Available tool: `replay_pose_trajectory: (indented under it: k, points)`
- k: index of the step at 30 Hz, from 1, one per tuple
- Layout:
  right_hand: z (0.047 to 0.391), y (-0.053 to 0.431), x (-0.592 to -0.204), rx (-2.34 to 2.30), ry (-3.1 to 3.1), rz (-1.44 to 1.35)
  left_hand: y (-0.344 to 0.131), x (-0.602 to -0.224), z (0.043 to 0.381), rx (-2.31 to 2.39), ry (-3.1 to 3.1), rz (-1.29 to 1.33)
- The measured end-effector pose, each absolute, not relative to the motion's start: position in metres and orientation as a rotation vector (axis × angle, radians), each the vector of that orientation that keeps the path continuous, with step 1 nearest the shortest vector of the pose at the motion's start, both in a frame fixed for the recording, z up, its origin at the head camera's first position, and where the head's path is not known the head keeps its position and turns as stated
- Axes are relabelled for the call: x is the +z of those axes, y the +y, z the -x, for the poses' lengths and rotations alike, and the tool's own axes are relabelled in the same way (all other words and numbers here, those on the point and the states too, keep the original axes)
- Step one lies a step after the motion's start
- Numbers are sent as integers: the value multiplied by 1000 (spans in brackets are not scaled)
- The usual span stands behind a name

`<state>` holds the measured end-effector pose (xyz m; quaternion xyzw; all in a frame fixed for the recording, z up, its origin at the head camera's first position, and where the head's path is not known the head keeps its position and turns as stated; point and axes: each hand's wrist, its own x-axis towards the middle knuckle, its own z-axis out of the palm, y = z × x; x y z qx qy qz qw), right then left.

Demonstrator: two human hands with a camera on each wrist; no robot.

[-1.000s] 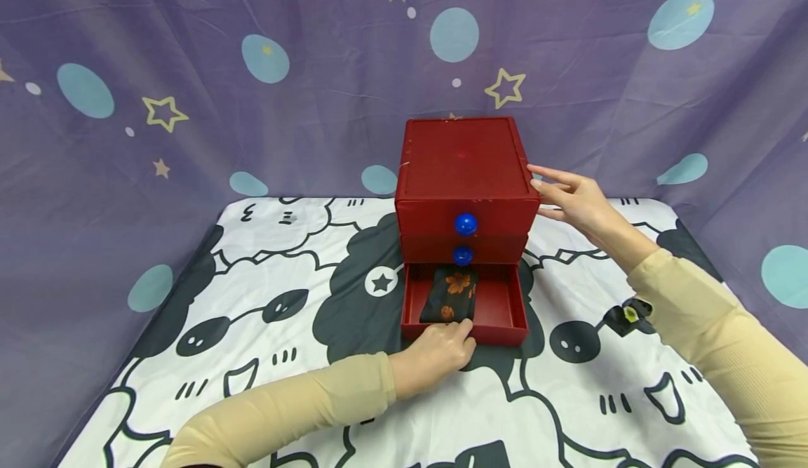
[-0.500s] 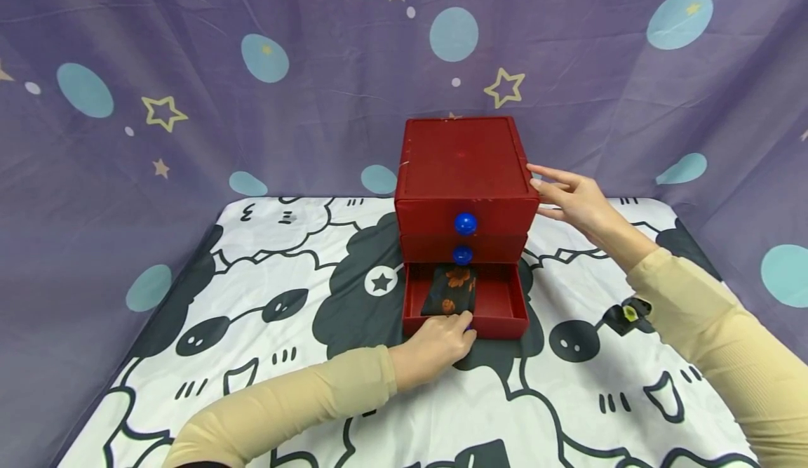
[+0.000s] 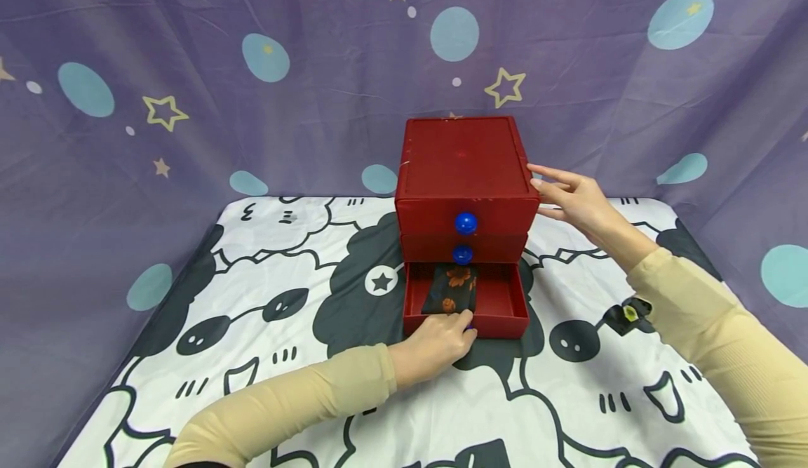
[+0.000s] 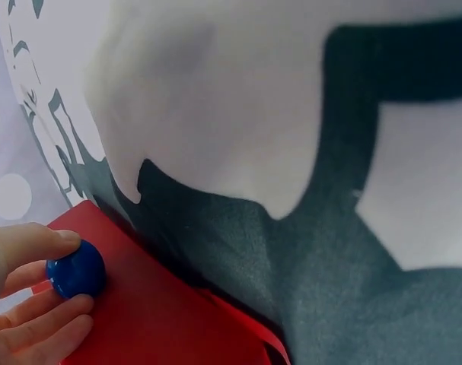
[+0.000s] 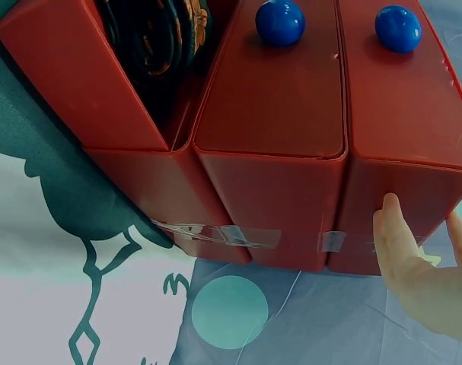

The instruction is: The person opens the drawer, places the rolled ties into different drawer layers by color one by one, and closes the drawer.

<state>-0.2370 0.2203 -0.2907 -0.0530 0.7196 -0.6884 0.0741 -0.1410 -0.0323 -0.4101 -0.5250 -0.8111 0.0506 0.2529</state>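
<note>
A red three-drawer cabinet [image 3: 463, 163] stands on the table, its bottom drawer [image 3: 501, 326] pulled out. Inside that drawer, on its left side, lies a folded black cloth with orange flowers [image 3: 451, 289]; the right wrist view also catches the cloth [image 5: 170, 42] there. My left hand [image 3: 435, 349] is at the drawer front, and in the left wrist view its thumb and fingers pinch the blue round knob [image 4: 77, 270]. With fingers extended, my right hand [image 3: 577, 205] rests against the cabinet's right side near the top. The upper two drawers are closed.
Blue knobs [image 3: 466, 223] project from the upper drawers. A black-and-white cartoon-print cloth [image 3: 252, 356] covers the table. A small dark object with a yellow-green centre [image 3: 630, 313] is beside the right forearm. A purple patterned curtain [image 3: 303, 124] hangs behind.
The bottom drawer has slid slightly inward along with my left hand, mostly between the two earlier frames. My right hand has stayed in place.
</note>
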Motion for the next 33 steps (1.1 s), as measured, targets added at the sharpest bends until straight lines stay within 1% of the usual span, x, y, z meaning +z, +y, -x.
replay_pose_trajectory:
  k: [20,33]
  points:
    - [238,219,-292,-2142,2104,154,-32,-419,172,119,-2187,1350]
    - [237,219,-291,-2108,2132,125,-30,-421,183,116,-2133,1348]
